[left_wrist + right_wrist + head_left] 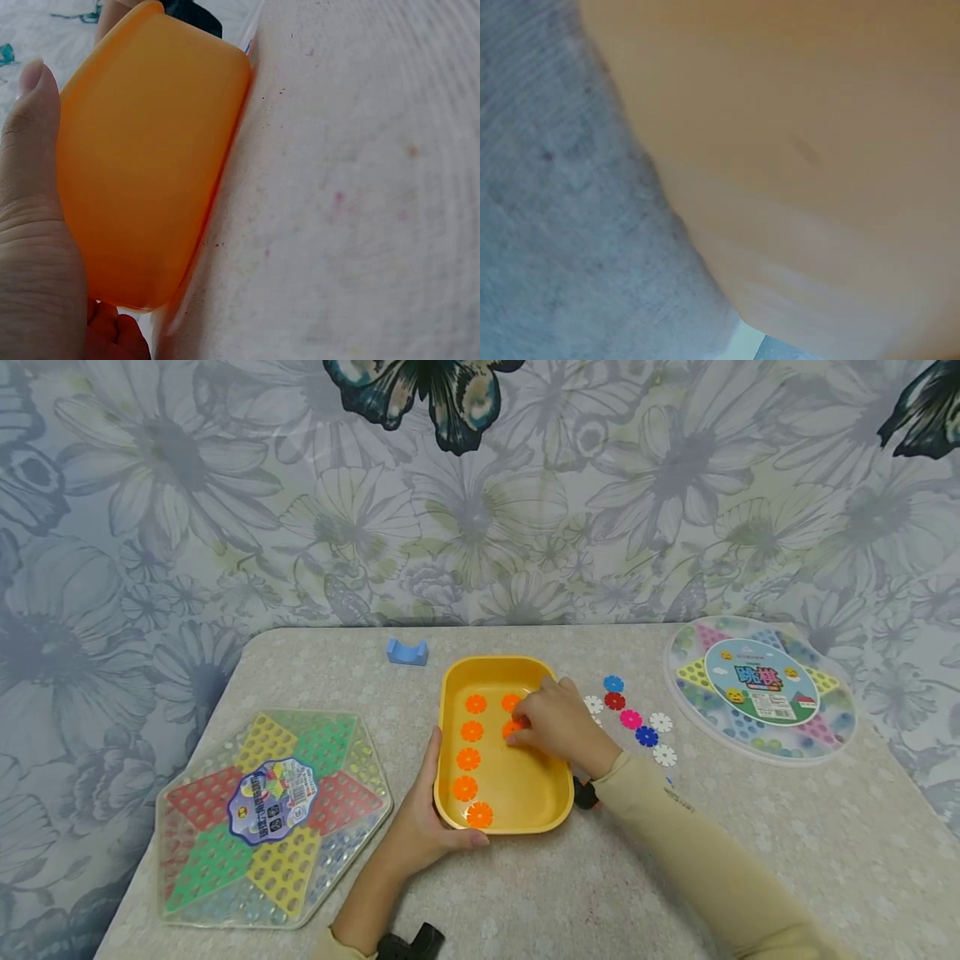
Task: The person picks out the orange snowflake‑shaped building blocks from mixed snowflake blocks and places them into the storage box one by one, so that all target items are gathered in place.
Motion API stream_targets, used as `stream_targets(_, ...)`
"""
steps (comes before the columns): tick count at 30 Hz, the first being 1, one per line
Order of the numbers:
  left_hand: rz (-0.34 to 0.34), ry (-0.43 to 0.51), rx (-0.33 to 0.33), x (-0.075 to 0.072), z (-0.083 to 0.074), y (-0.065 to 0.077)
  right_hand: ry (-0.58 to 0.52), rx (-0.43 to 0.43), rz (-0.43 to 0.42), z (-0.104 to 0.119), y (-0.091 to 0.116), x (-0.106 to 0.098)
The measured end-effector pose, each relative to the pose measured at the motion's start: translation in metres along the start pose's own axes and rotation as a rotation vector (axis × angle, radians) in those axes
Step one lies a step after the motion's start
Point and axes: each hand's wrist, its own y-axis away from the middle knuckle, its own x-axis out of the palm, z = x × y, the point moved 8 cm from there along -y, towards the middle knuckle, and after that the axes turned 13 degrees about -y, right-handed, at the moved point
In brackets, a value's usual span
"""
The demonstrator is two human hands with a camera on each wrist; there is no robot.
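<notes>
A yellow tray (532, 793) sits mid-table with a column of several orange flower-shaped discs (468, 759) along its left side. My left hand (420, 827) grips the tray's near left corner, thumb along the near wall; the left wrist view shows this thumb (30, 150) against the tray's outside (150, 150). Inside the tray, my right hand (562, 722) pinches an orange flower-shaped disc (511, 729), its fingertips low over the tray floor and partly covering the disc. Just beyond lies another orange disc (510, 702). The tray's blurred wall (795, 150) fills most of the right wrist view.
Right of the tray lie loose flower discs in blue, red, pink (631, 719) and white. A round Chinese checkers box (761, 689) is at the right, a hexagonal one (273, 818) at the left. A small blue holder (407, 652) stands near the back edge.
</notes>
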Motion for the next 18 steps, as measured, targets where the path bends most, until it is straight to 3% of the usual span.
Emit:
stream_targets(10, 0.002, 0.002, 0.002, -0.0006, -0.0014, 0.0004, 0.065, 0.003, -0.029, -0.0013, -0.0035, 0.0025)
stream_targets(18, -0.005, -0.028, -0.002, -0.0015, -0.0011, 0.0005, 0.015, -0.029, -0.053, -0.0004, -0.0019, -0.0011)
